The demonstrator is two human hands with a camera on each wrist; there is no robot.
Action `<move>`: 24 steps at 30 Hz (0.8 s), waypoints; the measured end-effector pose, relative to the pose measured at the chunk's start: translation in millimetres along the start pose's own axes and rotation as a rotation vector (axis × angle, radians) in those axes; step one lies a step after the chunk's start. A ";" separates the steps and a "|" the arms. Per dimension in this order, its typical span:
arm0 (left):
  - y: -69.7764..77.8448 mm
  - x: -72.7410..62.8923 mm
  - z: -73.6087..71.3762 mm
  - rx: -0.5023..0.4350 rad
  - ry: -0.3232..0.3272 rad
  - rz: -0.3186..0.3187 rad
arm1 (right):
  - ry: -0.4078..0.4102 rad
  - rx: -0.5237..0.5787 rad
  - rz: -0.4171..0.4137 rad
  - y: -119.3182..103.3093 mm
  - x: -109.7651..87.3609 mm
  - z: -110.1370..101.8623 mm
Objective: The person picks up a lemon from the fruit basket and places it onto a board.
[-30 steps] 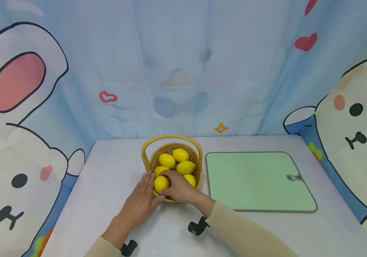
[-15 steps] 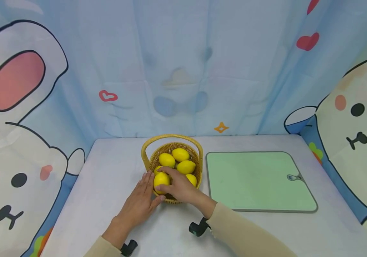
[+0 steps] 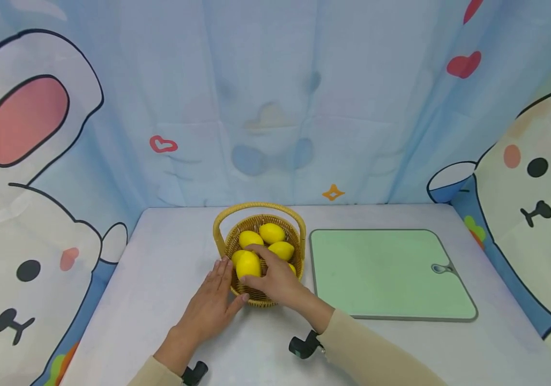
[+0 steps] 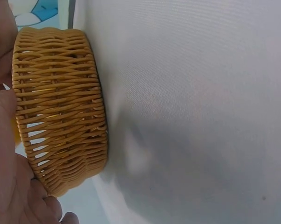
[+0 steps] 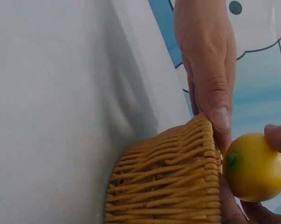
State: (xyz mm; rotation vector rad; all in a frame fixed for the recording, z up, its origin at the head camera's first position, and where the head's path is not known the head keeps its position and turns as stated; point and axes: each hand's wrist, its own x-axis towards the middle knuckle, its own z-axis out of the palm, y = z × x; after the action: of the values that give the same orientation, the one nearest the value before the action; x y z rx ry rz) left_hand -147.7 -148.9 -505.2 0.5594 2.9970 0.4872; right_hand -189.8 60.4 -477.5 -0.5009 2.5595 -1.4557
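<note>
A round wicker basket (image 3: 262, 303) with an arched handle holds several yellow lemons (image 3: 272, 233). My right hand (image 3: 282, 279) pinches one lemon (image 3: 248, 266) between thumb and fingers above the basket's near left part. In the right wrist view this lemon (image 5: 254, 168) shows a green stem end and sits above the rim. My left hand (image 3: 208, 303) lies with straight fingers along the near left side of the basket, thumb by the front rim. The left wrist view shows the woven wall (image 4: 61, 112) up close, with that hand's fingers (image 4: 35, 200) at the rim.
A pale green cutting board (image 3: 391, 273) with a grey edge lies flat to the right of the basket. The white tabletop (image 3: 174, 252) ends at a blue cartoon-print curtain (image 3: 275, 107) behind and at both sides.
My right hand has lifted the lemon from the front left of the basket, up and slightly to the right. My left hand has stayed at the rim.
</note>
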 end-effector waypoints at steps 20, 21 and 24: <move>1.0 1.1 1.9 -0.019 -0.009 -0.022 | 0.120 0.074 0.050 -1.2 -37.0 -44.3; 1.0 1.1 1.8 -0.018 -0.009 -0.021 | 0.123 0.075 0.054 -0.5 -39.3 -47.4; 1.0 1.0 1.6 -0.015 -0.009 -0.019 | 0.126 0.085 0.056 2.6 -46.7 -58.0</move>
State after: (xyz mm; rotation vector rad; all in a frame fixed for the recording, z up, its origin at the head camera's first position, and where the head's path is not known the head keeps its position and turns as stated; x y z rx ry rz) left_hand -148.1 -147.2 -506.5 0.5296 2.9849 0.5039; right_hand -163.9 125.2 -451.2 -0.3336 2.5691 -1.6165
